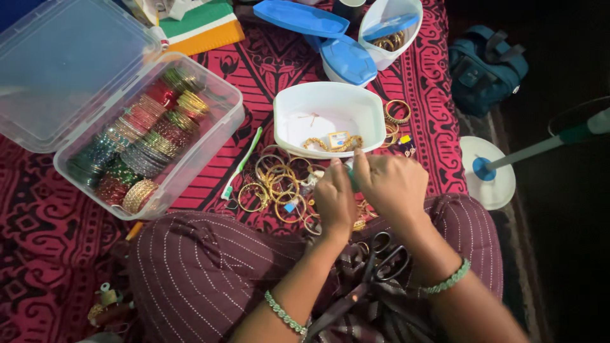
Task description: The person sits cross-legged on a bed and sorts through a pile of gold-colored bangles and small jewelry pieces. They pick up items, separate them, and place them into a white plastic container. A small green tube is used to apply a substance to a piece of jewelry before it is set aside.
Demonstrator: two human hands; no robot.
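A small teal piece [350,176] sat pinched between my left hand [335,198] and right hand [389,184], fingers curled narrow, above the gold bangles [274,184].

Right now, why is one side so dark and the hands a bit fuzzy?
In the head view, light falls on the red cloth, while the right edge by the blue bag stays in shadow; the left hand and right hand look slightly motion-blurred.

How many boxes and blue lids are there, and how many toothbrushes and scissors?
Clear plastic box with bangles: 1
White tubs: 2, one near the hands, one farther back
Blue lids: 3, one flat, one domed, one inside the far tub
Toothbrush: 1
Scissors: 1
Total: 8
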